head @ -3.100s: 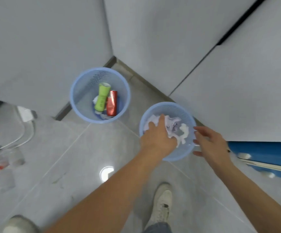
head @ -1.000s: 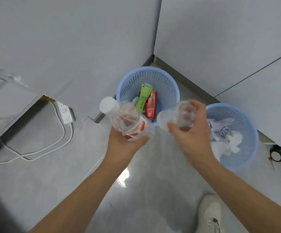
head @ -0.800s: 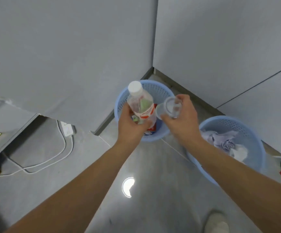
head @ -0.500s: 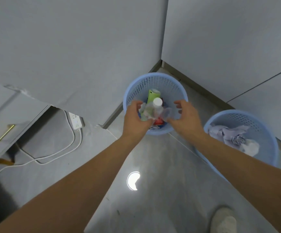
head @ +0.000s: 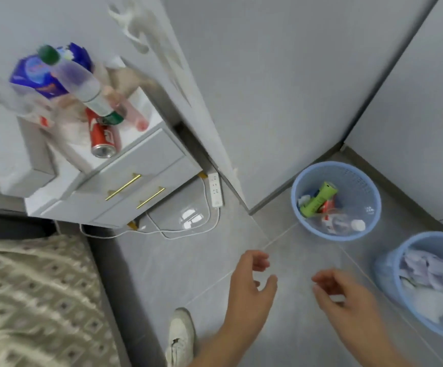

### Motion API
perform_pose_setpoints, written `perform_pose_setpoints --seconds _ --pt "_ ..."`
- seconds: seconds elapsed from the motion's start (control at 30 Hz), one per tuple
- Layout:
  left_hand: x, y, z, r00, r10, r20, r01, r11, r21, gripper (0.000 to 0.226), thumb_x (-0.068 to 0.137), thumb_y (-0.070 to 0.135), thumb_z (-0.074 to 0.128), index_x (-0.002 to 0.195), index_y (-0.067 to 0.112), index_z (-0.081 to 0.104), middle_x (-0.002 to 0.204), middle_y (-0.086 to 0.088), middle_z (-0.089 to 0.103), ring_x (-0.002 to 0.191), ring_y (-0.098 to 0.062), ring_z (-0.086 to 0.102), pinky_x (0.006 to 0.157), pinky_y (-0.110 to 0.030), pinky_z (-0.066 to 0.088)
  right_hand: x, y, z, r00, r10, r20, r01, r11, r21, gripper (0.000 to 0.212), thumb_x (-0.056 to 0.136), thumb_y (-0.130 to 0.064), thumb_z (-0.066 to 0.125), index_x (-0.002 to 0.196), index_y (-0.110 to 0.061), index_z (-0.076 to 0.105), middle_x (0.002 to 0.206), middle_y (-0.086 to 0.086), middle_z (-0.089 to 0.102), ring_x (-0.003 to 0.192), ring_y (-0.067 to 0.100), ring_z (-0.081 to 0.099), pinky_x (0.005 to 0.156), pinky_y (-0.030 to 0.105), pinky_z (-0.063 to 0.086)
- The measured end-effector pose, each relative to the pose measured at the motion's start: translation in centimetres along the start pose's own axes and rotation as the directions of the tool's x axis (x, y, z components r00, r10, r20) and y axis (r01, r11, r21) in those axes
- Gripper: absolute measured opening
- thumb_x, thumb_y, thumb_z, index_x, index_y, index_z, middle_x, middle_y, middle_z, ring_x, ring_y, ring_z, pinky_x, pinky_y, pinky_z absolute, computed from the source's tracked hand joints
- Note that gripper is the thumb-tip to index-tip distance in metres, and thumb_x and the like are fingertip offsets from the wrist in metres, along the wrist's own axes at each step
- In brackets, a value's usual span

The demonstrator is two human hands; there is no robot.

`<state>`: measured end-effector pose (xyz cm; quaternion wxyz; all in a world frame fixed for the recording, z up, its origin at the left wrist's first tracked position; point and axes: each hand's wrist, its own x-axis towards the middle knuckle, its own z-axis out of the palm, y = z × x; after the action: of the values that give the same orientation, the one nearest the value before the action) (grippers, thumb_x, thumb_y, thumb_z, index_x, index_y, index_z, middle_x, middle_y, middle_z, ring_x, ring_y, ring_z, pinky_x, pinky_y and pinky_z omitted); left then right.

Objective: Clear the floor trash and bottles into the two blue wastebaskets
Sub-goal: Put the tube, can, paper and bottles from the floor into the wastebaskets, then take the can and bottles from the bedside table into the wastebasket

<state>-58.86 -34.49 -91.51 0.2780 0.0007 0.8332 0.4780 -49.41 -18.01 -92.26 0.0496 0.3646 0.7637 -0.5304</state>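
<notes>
Two blue wastebaskets stand in the corner. The far wastebasket (head: 368, 186) holds a green bottle (head: 318, 200), a red can and a clear plastic bottle with a white cap (head: 344, 224). The near wastebasket (head: 384, 271) at the right edge is filled with crumpled white and lilac paper (head: 426, 271). My left hand (head: 249, 290) and my right hand (head: 347, 298) hover over the bare floor in front of the baskets, both empty with fingers loosely curled and apart.
A grey nightstand (head: 135, 176) with gold handles at the left carries a red can (head: 102, 139), bottles (head: 80, 83) and a blue packet (head: 35, 75). A white power strip (head: 215, 190) and cables lie beneath it. A patterned bed cover (head: 29, 300) fills the lower left. My white shoe (head: 180, 337) is below.
Both hands let go of the clear bottles into the far wastebasket and pulled back toward me, empty. The view swung left, bringing the nightstand and bed into sight.
</notes>
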Motion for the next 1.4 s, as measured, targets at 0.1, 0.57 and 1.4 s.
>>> perform_pose_setpoints --seconds 0.1,0.57,1.4 --pt "-3.4 2.4 -4.9 0.999 -0.006 -0.051 0.004 0.999 -0.043 0.032 0.084 0.016 0.07 0.105 0.038 0.06 0.102 0.015 0.068 0.104 -0.006 0.065 0.083 -0.029 0.055 -2.2 -4.8 1.1 0.995 0.011 0.103 -0.01 1.0 -0.012 0.04 0.082 0.002 0.078 0.08 -0.036 0.07 0.072 -0.004 0.073 0.062 0.01 0.068 0.063 0.038 0.061" --pt "-5.7 7.5 -28.6 0.93 -0.068 -0.36 -0.024 0.969 -0.247 0.029 0.083 0.01 0.069 0.093 0.037 0.065 0.084 0.002 0.07 0.077 -0.012 0.065 0.053 -0.019 0.04 -3.3 -29.9 11.7 0.907 -0.234 0.35 0.289 0.95 -0.114 0.03 0.087 -0.007 0.075 0.083 -0.037 0.07 0.068 0.001 0.073 0.063 0.013 0.068 0.065 0.047 0.063" --pt "25.9 11.0 -39.5 0.894 -0.299 -0.333 0.384 0.895 0.227 0.073 0.095 0.049 0.059 0.146 0.002 0.036 0.144 -0.018 0.041 0.133 -0.041 0.044 0.103 -0.048 0.043 20.4 -47.1 25.7 0.869 -0.41 0.277 0.49 0.632 -0.601 0.062 0.086 -0.036 0.072 0.138 -0.023 0.041 0.133 0.004 0.048 0.1 0.031 0.063 0.072 0.036 0.045"
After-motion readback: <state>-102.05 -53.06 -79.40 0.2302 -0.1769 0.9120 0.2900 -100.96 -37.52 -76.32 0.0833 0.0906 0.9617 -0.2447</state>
